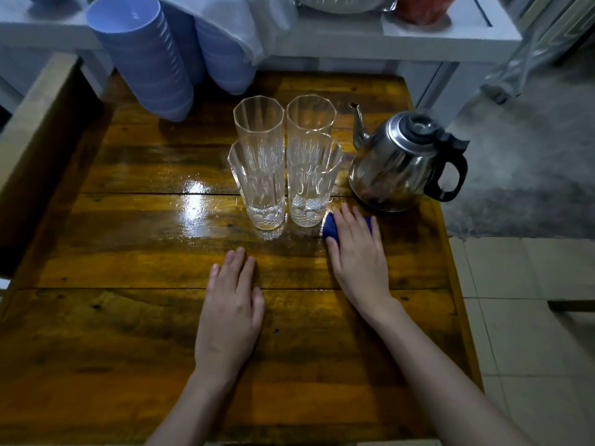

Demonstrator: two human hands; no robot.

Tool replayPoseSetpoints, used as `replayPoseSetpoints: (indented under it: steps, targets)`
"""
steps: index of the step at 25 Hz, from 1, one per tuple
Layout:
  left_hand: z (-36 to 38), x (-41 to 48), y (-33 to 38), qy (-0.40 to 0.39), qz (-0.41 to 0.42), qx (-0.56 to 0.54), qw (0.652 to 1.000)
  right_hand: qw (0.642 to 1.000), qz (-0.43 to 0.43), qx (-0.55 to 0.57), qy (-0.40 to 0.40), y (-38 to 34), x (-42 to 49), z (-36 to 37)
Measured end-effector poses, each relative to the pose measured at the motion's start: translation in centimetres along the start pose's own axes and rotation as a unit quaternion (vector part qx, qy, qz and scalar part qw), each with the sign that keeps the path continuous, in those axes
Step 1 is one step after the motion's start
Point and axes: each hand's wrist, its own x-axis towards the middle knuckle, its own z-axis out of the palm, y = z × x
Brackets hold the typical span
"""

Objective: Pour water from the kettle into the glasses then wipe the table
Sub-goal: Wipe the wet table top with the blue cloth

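My right hand (pixel 355 252) lies flat and pressing on a small blue cloth (pixel 330 228), which shows only at its edges beneath my fingers; my left hand (pixel 230 312) rests open and empty, palm down, on the wooden table (pixel 128 220). The cloth sits just beside the base of the near-right glass (pixel 310 185) and just in front of the steel kettle (pixel 399 162). I judge the cloth soft and limp: it should be driven by palm pressure rather than pinched, and it will bunch if pushed edge-first. Four tall glasses (pixel 260 181) stand upright in a tight square, touching or nearly so; whether they hold water cannot be told. They look fragile and top-heavy, and the glossy tabletop appears slick, so strokes near them need care. The kettle, probably heavy, is best taken by its black handle (pixel 450 175), which points away from the glasses.
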Motion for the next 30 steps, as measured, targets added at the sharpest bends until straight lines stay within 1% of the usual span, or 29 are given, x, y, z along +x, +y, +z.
replayPoseSetpoints:
  steps: [2,5,10,14,18,23,30]
  targets:
    - [0.0,0.0,0.0,0.000,-0.003,-0.004,1.000,1.000,-0.022,-0.004,-0.002,0.5,-0.8,-0.2]
    - [-0.2,0.0,0.0,-0.002,-0.003,-0.009,1.000,0.999,-0.043,-0.005,-0.012,1.7,-4.4,-0.8]
    - [-0.3,0.0,0.1,-0.003,-0.007,-0.017,1.000,0.996,-0.057,0.005,-0.063,3.0,-7.6,-1.6]
    - [-0.2,0.0,0.1,-0.008,-0.008,-0.012,1.000,0.995,-0.065,-0.026,-0.067,2.5,-6.1,-1.4]
    - [-0.1,0.1,0.0,-0.007,-0.012,-0.013,1.000,0.996,-0.060,-0.048,-0.054,1.9,-2.5,-0.4]
    - [0.0,0.1,-0.1,-0.009,-0.011,-0.014,1.000,0.998,-0.045,-0.026,-0.029,1.4,0.5,0.2]
    - [-0.2,0.1,0.0,-0.013,-0.013,-0.009,1.000,0.999,-0.037,0.002,-0.004,0.8,1.5,0.1]
